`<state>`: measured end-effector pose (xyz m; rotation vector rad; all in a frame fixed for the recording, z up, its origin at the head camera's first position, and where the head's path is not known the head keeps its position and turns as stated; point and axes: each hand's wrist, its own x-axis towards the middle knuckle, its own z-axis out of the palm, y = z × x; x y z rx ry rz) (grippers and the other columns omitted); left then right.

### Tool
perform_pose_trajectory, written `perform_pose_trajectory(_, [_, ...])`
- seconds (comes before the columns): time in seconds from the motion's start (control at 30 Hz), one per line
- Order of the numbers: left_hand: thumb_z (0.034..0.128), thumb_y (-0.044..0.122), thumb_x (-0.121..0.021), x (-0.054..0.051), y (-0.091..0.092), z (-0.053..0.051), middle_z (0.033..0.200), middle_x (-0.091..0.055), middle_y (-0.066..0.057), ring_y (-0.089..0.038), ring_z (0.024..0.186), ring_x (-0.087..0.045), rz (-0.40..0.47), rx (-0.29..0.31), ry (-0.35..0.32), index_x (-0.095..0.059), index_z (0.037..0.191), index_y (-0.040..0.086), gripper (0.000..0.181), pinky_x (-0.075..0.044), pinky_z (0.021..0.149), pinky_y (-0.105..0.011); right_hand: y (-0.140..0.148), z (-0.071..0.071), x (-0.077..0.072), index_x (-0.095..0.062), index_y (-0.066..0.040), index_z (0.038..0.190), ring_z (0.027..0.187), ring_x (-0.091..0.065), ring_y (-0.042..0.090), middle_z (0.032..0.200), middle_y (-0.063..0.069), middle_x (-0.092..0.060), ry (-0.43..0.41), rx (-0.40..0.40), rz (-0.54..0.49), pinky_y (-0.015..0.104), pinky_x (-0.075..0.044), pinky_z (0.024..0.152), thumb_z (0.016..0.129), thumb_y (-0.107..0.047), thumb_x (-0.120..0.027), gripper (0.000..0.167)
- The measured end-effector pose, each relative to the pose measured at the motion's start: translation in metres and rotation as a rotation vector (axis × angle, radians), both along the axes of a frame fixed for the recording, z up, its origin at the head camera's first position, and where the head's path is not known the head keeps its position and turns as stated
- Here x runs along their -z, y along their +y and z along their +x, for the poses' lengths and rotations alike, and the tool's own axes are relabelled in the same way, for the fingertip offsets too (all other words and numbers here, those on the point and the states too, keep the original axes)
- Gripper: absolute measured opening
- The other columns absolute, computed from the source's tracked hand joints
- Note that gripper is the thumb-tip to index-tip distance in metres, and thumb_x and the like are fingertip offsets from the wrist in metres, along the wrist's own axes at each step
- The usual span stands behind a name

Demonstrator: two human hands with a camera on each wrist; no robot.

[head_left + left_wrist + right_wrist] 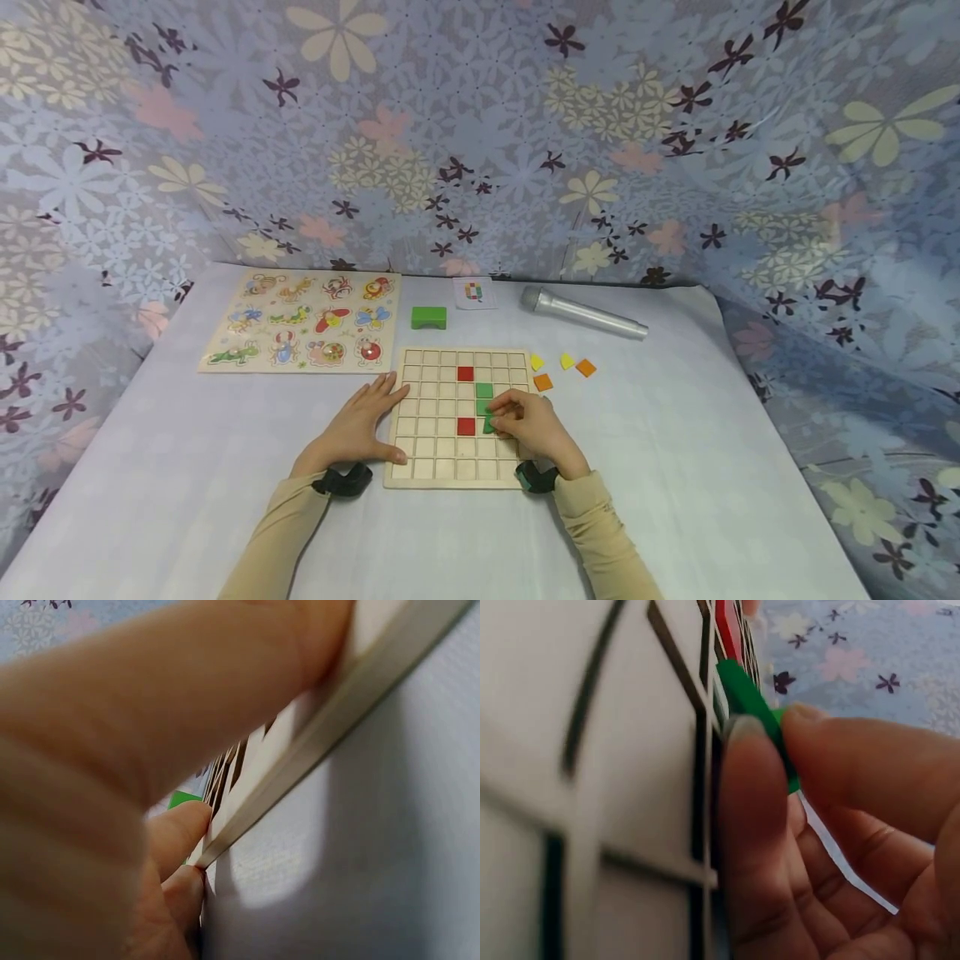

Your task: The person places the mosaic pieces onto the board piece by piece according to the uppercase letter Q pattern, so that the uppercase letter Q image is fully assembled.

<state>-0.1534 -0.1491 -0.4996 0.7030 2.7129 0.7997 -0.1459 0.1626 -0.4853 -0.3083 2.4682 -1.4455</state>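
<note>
A wooden grid board [427, 483] lies flat on the white table. Two red square tiles [466, 373] and two green square tiles [484, 390] sit in its cells. My right hand [529, 423] pinches another green tile [754, 712] between thumb and finger, tilted at the board just below the green ones. On the board's left edge rests my left hand [362, 427], fingers spread, with the thumb near the lower left corner. In the left wrist view the fingertips [187, 821] touch the board's rim.
Yellow tiles [567, 361] and orange tiles [586, 367] lie right of the board. Behind it are a green block [429, 318], a pattern card [476, 293] and a silver microphone [585, 313]. An insect puzzle board [300, 321] lies at the back left, before a floral curtain [480, 150].
</note>
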Motion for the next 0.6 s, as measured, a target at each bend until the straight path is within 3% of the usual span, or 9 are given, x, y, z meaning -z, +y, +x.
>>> perform_pose_trajectory(0.23, [0.0628,0.05,-0.085,0.002,0.0,-0.001,0.161,-0.016,-0.021,-0.04,0.15,-0.012,0.0,0.005,0.012,-0.034,0.149,0.004,0.11,-0.011,0.122,-0.056,-0.008,0.002,0.0,-0.067,-0.003,0.106,0.072,-0.062,0.012,0.091,0.01,-0.068,0.035,0.032,0.007,0.02,-0.055,0.062,0.088,-0.003,-0.068,0.018])
perform_pose_trajectory(0.43, [0.0628,0.049,-0.085,0.002,0.0,-0.001,0.161,-0.016,-0.021,-0.04,0.15,-0.012,0.004,0.004,0.013,-0.034,0.149,0.004,0.11,-0.011,0.122,-0.056,-0.011,0.003,0.002,-0.068,-0.005,0.106,0.074,-0.064,0.011,0.09,0.008,-0.071,0.067,0.004,0.024,0.019,-0.053,0.065,0.088,-0.007,-0.068,0.018])
perform_pose_trajectory(0.6, [0.0629,0.049,-0.085,0.001,0.0,0.0,0.161,-0.016,-0.021,-0.04,0.15,-0.012,0.002,0.003,0.016,-0.035,0.149,0.004,0.11,-0.012,0.122,-0.056,-0.009,0.002,0.002,-0.067,-0.004,0.108,0.07,-0.063,0.011,0.088,0.01,-0.07,0.037,-0.004,-0.011,0.02,-0.054,0.063,0.092,-0.01,-0.065,0.017])
